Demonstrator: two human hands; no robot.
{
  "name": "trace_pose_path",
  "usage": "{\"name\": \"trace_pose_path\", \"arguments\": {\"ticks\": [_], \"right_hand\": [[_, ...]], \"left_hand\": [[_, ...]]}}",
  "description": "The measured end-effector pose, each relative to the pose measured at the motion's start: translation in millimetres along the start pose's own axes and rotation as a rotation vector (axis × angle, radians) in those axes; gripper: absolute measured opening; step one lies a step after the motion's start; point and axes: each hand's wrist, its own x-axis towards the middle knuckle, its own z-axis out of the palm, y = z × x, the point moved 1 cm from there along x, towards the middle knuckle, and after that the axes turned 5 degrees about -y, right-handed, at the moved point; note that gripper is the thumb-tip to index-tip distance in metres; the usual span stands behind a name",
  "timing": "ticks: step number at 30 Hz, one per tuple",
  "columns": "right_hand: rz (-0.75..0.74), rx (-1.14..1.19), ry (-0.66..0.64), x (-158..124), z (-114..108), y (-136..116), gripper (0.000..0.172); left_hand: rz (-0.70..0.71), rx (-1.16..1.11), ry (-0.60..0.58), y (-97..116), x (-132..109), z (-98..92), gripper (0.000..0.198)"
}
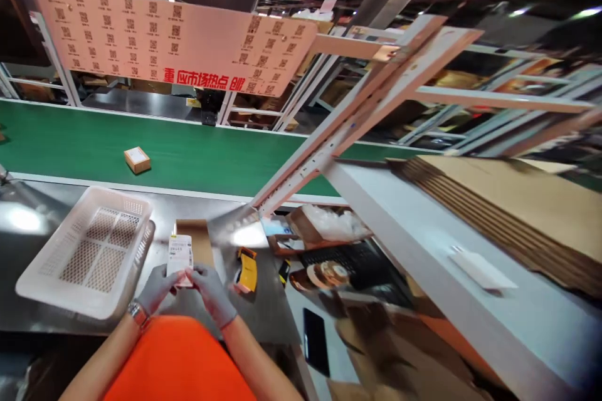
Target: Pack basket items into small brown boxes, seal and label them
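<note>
Both gloved hands are meeting low in the middle of the view, above the steel table (37,219) and just ahead of the person's orange top (176,360). The left hand (157,288) and the right hand (214,291) are pinching the near, lower end of a small white labelled packet (180,255), fingertips closing on it from either side, with a wristwatch (137,312) showing on the left wrist. The packet is standing with its long axis running away from the person, its far end pointing toward the green conveyor belt (197,156) and its printed face turning up to the camera; the print is too small to read. Just behind it a flat piece of brown cardboard (200,241) is lying on the table. To the left, close beside the left hand, a white perforated basket (84,250) is sitting tilted, its near rim hanging close to the table's front edge. To the right, a yellow handheld scanner (247,269) is resting near the right hand, and the table's right edge is falling off just past it toward clutter below. Open steel is showing between the basket and the belt. On the belt, well apart from the hands, a small cardboard box (137,159) is lying. A stack of flattened cartons (517,207) is lying on the grey shelf (423,263) at far right.
</note>
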Motion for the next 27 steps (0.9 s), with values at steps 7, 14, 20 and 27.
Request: {"name": "trace_pose_path", "arguments": {"ticks": [7,14,20,27], "right_hand": [[0.118,0.257,0.019,-23,3,10,0.066],[0.102,0.24,0.007,-35,-1,16,0.061],[0.102,0.191,0.023,-30,-9,21,0.06],[0.008,0.053,0.004,-32,-13,15,0.062]], "left_hand": [[-0.018,-0.076,0.173,-23,5,6.8,0.07],[-0.042,-0.135,0.138,-31,9,13.6,0.075],[-0.049,-0.177,0.132,-29,8,18.2,0.086],[-0.069,-0.197,0.127,-22,6,27.4,0.078]]}}
